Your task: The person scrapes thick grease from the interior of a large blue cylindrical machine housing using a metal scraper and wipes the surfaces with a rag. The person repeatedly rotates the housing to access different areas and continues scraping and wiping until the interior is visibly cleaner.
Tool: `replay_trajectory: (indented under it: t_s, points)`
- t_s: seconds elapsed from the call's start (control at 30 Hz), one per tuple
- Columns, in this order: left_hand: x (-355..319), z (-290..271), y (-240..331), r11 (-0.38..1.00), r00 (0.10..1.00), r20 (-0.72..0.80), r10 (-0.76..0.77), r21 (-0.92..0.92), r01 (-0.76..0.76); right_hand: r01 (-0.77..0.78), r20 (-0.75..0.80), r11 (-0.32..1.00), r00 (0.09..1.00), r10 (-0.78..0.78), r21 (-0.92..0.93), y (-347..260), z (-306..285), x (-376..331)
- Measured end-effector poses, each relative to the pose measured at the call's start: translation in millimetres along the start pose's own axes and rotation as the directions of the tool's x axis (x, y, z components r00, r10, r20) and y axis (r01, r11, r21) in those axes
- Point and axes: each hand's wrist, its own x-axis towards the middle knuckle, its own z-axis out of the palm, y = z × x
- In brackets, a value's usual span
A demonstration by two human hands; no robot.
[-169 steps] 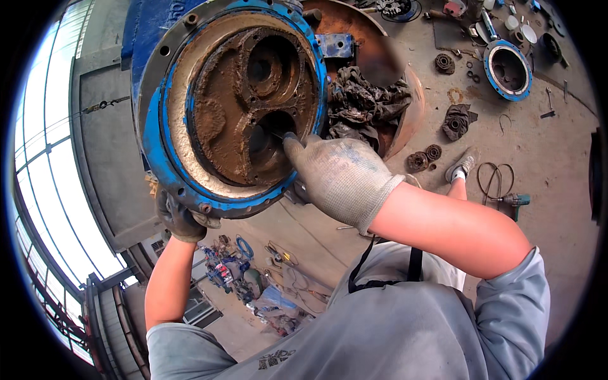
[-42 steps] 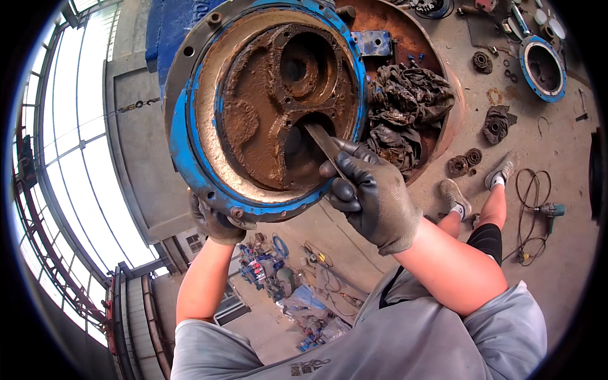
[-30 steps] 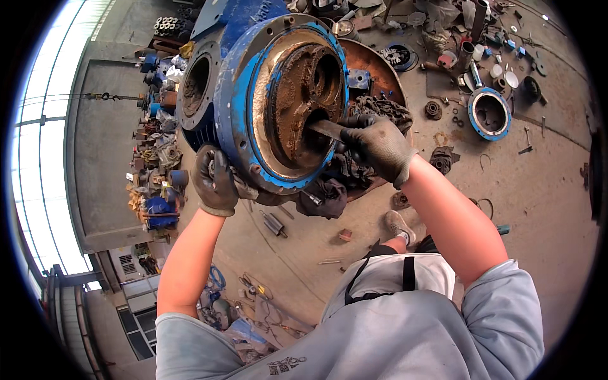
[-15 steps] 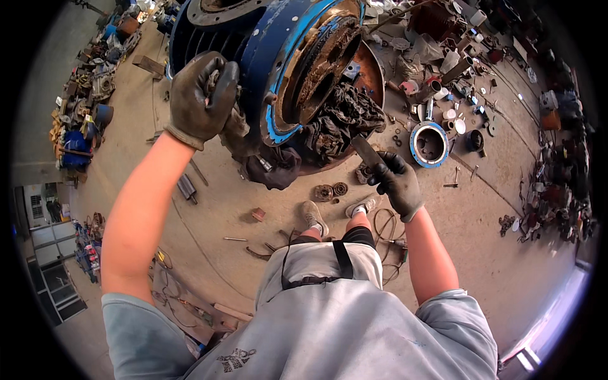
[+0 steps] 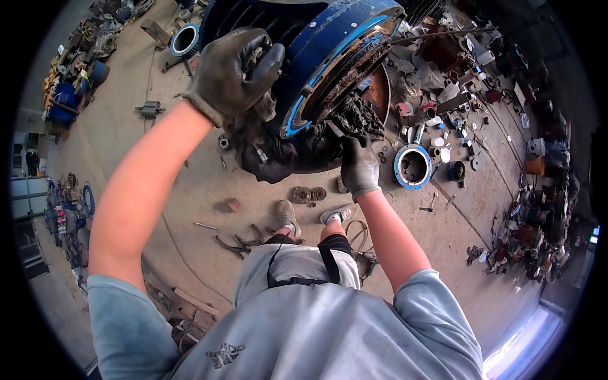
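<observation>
Workshop floor (image 5: 190,190), bare concrete, stained, strewn with metal parts; seen from above the person's own shoulders and grey shirt (image 5: 316,329).

Item: large blue pump housing (image 5: 316,57), standing at the upper middle of the view, well above the person's shoes (image 5: 310,215). Body dark blue and ribbed. Round open face (image 5: 345,69) turned to the right and seen nearly edge-on, ringed by a lighter blue flange; inside surface caked with brown rust and grime. Dark greasy clump of rags or debris (image 5: 354,117) hung at the lower edge of the face.

Left hand (image 5: 231,76): in a dark, soiled work glove, fingers curled and clamped over the upper left of the housing body.

Right hand (image 5: 359,166): in a grey glove, raised to the lower rim of the face, fingertips in the dark clump; whether it gripped anything could not be told.

Nearby: blue ring-shaped cover (image 5: 412,166) flat on the floor just right of the right hand; small gears (image 5: 307,194) below the housing; scattered fittings further right.
</observation>
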Motion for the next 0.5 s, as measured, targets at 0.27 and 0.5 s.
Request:
replay_trajectory:
  t_s: [0.27, 0.5]
  points:
    - [5.5, -7.9, 2.8, 0.993, 0.989, 0.092, -0.116, -0.003, 0.117, 0.040, 0.090, 0.983, 0.996, -0.024, -0.181, 4.3, 11.4, -27.3]
    - [6.9, -7.8, 5.2, 0.989, 0.985, 0.096, -0.145, 0.011, 0.145, -0.008, 0.060, 0.991, 0.998, 0.016, -0.131, 21.2, 0.5, -51.4]
